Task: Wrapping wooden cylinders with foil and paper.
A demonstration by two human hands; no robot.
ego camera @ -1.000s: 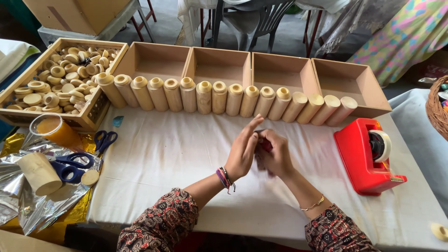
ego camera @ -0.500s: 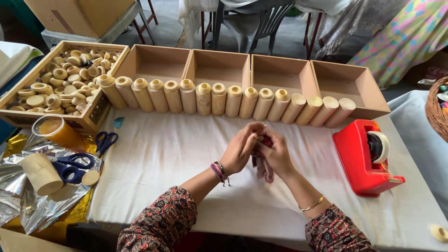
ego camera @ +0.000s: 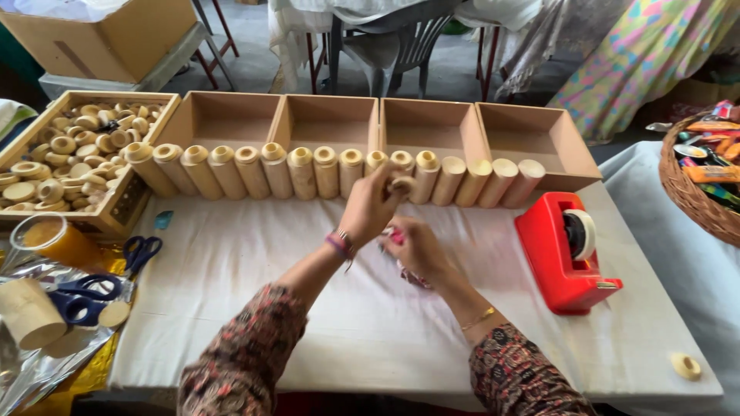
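My left hand (ego camera: pixel 371 205) is raised toward the row of pale wooden cylinders (ego camera: pixel 324 171) and pinches a small round wooden cap (ego camera: pixel 401 185) close to the cylinders at the middle of the row. My right hand (ego camera: pixel 416 248) rests lower on the white cloth (ego camera: pixel 308 308), closed around a small pink and patterned item (ego camera: pixel 396 238) that is mostly hidden by the fingers. The cylinders lean in a line against the front edge of the brown open boxes (ego camera: pixel 324 123).
A wooden tray of round caps (ego camera: pixel 69 154) sits at far left. A red tape dispenser (ego camera: pixel 566 250) stands at right. Blue scissors (ego camera: pixel 85 296), an orange-filled cup (ego camera: pixel 58 243) and foil lie at left. A wicker basket (ego camera: pixel 694 192) is far right; a loose cap (ego camera: pixel 684 365) lies near the front right.
My left hand has lifted away from my right hand and reached up to the cylinder row with a cap. My right hand stayed low on the cloth.
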